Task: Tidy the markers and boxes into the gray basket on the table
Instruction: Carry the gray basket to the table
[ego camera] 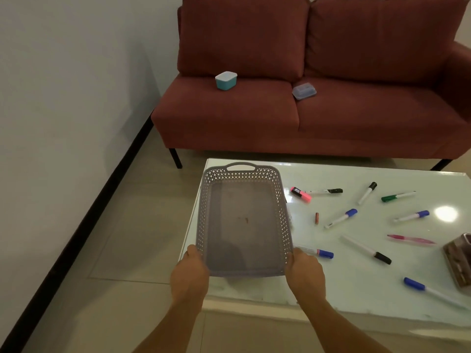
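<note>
Gray basket [242, 217] is being gripped at near corners by left hand [190, 271] and right hand [304, 268], likely being positioned; scattered markers [341, 218] are awaiting gathering next.

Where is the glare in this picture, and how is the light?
Head view: a round glare spot shines on the glossy pale-green table at right; light is dim and warm; the gray perforated plastic basket casts a soft shadow under its near edge.

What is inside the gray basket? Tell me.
The gray basket holds only a reddish mark on its floor. The left hand and right hand cover its near corners.
</note>
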`<state>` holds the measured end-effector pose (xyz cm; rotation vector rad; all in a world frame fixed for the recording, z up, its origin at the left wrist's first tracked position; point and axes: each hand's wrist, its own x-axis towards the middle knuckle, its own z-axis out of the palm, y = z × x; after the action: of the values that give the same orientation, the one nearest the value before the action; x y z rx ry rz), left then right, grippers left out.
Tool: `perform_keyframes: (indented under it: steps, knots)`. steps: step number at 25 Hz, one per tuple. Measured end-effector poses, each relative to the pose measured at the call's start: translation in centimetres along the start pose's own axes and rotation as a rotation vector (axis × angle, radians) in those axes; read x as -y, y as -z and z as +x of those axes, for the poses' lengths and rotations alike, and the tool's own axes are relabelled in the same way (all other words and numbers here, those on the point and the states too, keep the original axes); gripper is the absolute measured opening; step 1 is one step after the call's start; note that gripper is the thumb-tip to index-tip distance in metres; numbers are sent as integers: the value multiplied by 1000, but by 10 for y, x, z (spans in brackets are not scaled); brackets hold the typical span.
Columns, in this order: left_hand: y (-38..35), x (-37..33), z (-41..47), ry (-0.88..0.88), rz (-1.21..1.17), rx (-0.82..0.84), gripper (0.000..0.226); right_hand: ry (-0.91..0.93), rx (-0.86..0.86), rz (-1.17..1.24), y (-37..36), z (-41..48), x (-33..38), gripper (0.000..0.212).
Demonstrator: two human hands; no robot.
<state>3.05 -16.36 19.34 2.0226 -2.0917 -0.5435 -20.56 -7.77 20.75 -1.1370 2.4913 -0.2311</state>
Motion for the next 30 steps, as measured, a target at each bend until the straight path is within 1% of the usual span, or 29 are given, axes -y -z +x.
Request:
perform_keyframes:
  steps: [2, 5, 11, 13, 16, 18, 20, 22, 24, 27, 29, 30]
  knots:
    - [-6, 1, 16, 4, -3, 8, 12, 3, -3, -29, -5, 16, 6, 21]
    - [-12, 1, 30, -7, 12, 30, 12, -14, 40, -62, -10, 29, 13, 18]
    - [-17, 3, 40, -8, 39, 71, 13, -77, 25, -41, -26, 35, 10, 24]
    - [-15, 4, 39, -42, 73, 36, 20, -91, -25, -5, -25, 32, 10, 31]
    - [-10, 1, 41, -121, 195, -94, 36, -87, -96, 33, -15, 22, 15, 40]
    - [6, -16, 44, -177, 139, -174, 39, -34, -151, 57, -1, 15, 24, 44]
    - [30, -44, 45, -258, 75, -194, 43, 37, -201, 93, 21, 9, 40, 42]
    - [66, -78, 43, -314, 22, -196, 51, 105, -199, 137, 53, 3, 58, 39]
    - [115, -112, 35, -355, -69, -198, 58, 159, -157, 181, 97, -6, 78, 36]
    - [204, -154, 21, -437, -168, -237, 58, 198, -132, 256, 174, -27, 109, 32]
    - [261, -172, 10, -454, -191, -284, 55, 273, -185, 283, 227, -50, 130, 24]
    - [288, -179, 5, -462, -199, -307, 51, 328, -268, 287, 253, -61, 142, 20]
